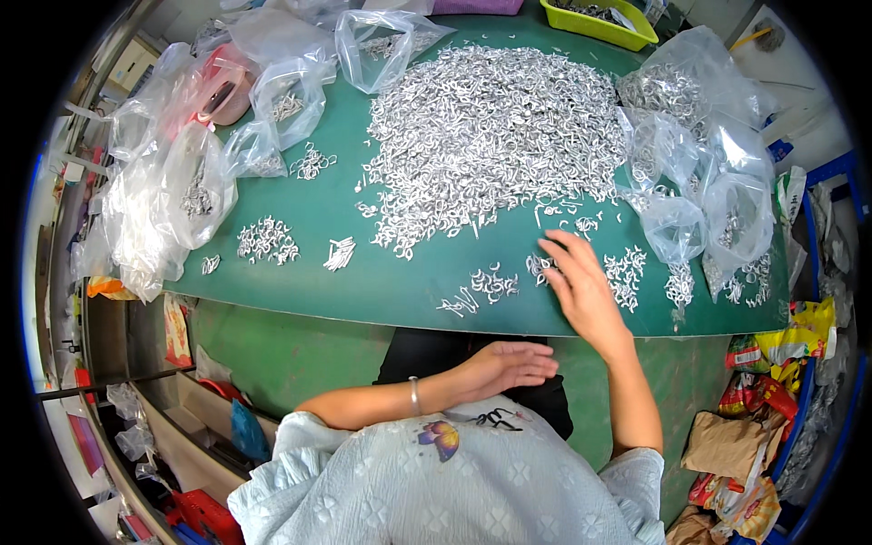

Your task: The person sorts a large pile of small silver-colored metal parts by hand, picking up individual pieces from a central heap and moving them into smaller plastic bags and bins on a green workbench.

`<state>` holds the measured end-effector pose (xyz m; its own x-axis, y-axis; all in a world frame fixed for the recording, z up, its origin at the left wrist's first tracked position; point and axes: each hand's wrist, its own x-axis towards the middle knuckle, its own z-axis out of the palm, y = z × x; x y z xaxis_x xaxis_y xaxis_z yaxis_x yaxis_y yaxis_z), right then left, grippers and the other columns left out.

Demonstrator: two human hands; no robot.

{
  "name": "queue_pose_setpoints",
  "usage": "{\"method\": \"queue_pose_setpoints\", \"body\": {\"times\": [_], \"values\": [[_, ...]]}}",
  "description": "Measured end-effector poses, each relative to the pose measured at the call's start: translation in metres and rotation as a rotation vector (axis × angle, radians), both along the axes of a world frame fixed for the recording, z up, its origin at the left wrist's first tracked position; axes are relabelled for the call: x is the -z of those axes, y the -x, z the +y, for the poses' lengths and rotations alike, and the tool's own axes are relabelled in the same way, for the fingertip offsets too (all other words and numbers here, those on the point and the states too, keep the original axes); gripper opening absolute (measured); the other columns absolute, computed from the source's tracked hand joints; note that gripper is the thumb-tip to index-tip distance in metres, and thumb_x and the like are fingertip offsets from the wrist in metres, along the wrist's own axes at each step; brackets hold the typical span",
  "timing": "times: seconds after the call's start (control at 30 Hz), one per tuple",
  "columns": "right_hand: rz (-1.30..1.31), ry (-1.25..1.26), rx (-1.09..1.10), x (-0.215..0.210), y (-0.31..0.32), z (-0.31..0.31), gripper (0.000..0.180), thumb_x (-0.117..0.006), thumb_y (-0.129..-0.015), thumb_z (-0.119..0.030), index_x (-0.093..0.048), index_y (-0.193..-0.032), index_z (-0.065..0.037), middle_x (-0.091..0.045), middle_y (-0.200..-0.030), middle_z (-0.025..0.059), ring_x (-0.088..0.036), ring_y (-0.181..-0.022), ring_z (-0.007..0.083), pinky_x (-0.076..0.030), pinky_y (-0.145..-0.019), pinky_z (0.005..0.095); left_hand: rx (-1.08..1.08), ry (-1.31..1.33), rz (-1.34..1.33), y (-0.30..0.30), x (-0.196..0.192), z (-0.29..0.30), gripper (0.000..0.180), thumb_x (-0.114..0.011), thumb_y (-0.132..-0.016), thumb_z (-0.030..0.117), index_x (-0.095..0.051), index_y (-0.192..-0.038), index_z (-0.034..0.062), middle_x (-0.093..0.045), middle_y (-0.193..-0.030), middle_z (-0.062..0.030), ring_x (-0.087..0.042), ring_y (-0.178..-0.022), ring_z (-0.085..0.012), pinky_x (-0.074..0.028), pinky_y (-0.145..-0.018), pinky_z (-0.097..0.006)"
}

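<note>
My right hand reaches over the near edge of the green table, fingers apart and slightly bent. It partly covers a small heap of silvery metal pieces; nothing shows in its grip. Just left of it lie a cluster of curved metal pieces and some thin straight ones. To its right is another small heap of curved pieces. My left hand hangs in front of my body, short of the table edge, its fingers stretched out and holding nothing. Beyond both hands spreads a large pile of small metal parts.
Clear plastic bags with metal parts line the table's left side, and more bags its right. Small sorted heaps lie at left. A yellow-green basket stands at the back. Drawers and packages flank me.
</note>
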<state>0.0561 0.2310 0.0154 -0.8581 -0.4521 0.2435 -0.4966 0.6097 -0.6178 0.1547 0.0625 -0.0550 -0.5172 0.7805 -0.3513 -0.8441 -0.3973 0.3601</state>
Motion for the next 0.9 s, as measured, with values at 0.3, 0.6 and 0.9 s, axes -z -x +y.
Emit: {"method": "queue_pose_setpoints", "body": {"times": [0.3, 0.6, 0.9], "values": [[-0.017, -0.165, -0.083, 0.008, -0.034, -0.002, 0.044, -0.062, -0.085, -0.005, -0.053, -0.127, 0.002, -0.045, -0.14, 0.0146, -0.037, -0.135, 0.0344, -0.032, -0.111, 0.0465, -0.102, -0.357, -0.199, 0.014, 0.038, 0.024, 0.053, -0.043, -0.097, 0.029, -0.04, -0.136, -0.007, -0.047, -0.138, -0.0229, -0.044, -0.131, -0.0331, -0.03, -0.114, -0.045], [-0.066, -0.189, -0.11, 0.005, -0.067, 0.007, 0.053, -0.066, -0.079, -0.005, -0.05, -0.129, 0.003, -0.044, -0.141, 0.0162, -0.037, -0.135, 0.0352, -0.032, -0.11, 0.0484, -0.167, -0.872, -0.215, 0.016, 0.05, 0.035, 0.056, -0.032, -0.1, 0.035, -0.038, -0.138, -0.0054, -0.041, -0.143, -0.0225, -0.04, -0.134, -0.0341, -0.027, -0.115, -0.046], [-0.057, 0.101, -0.203, 0.007, -0.11, 0.006, 0.029, -0.066, -0.078, -0.001, -0.064, -0.106, 0.004, -0.06, -0.118, 0.0173, -0.054, -0.118, 0.0363, -0.043, -0.1, 0.0477, -0.228, -0.377, -0.246, 0.013, 0.04, 0.036, 0.041, -0.047, -0.096, 0.02, -0.046, -0.127, -0.0079, -0.054, -0.128, -0.0215, -0.053, -0.119, -0.0291, -0.04, -0.106, -0.042]]}}
